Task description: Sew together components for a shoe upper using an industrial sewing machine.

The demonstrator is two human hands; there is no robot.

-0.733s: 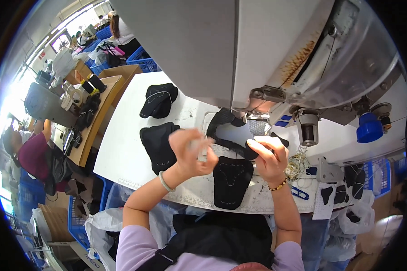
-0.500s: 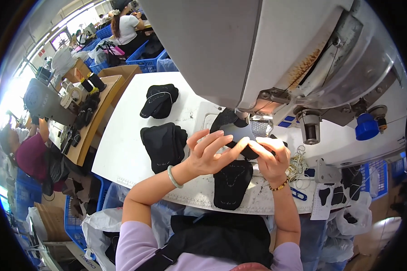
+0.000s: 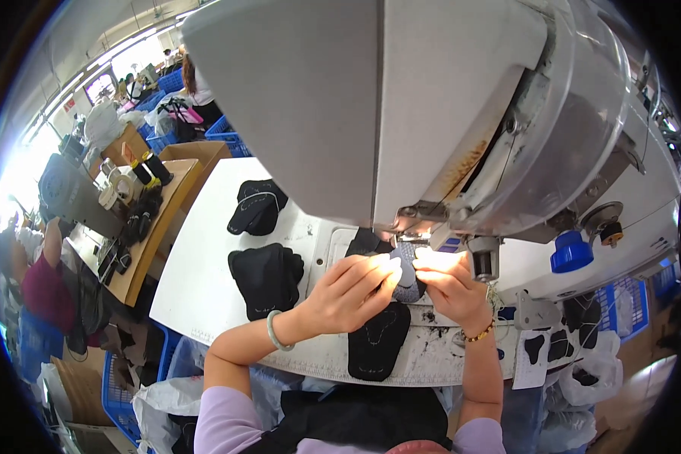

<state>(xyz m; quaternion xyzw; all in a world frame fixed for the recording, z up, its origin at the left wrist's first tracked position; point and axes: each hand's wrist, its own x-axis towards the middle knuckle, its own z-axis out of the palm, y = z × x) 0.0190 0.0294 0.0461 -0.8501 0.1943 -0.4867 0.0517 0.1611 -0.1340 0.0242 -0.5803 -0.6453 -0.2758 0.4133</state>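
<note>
While the sewing machine [image 3: 303,113] looms over the table [image 3: 193,276], both hands work close under its needle area, where a grey textured piece [image 3: 408,292] sits between them in the bright lamplight. At its upper left, just beside the presser area, lies a black fabric part [image 3: 363,242]; whether the two are joined cannot be told. The left hand [image 3: 352,296] has its fingers drawn together against the thumb, pinching the grey piece near its left side. The right hand [image 3: 455,289] bends its fingers inward and pinches the opposite edge, though glare washes out some of the fingertips. A pale bangle [image 3: 272,331] circles the left wrist and a beaded bracelet [image 3: 478,331] the right.

Nearest the person, a flat black piece with pale dashed stitching [image 3: 377,349] lies below the left hand. Farther left rest a stack of black pieces [image 3: 263,280] and, beyond it, a black bundle [image 3: 257,208] with a light line across it. A ruled strip [image 3: 431,373] follows the table's near edge. On the machine's right are a blue knob [image 3: 571,252] and a metal cylinder [image 3: 483,261], the latter near the right hand. A white card [image 3: 531,367] hangs at the table's right end, close to a clear plastic bag [image 3: 594,374] and a blue basket [image 3: 634,306]. Across at left, a person in a maroon top [image 3: 45,291] is beside another table, which carries dark thread spools [image 3: 156,168].
</note>
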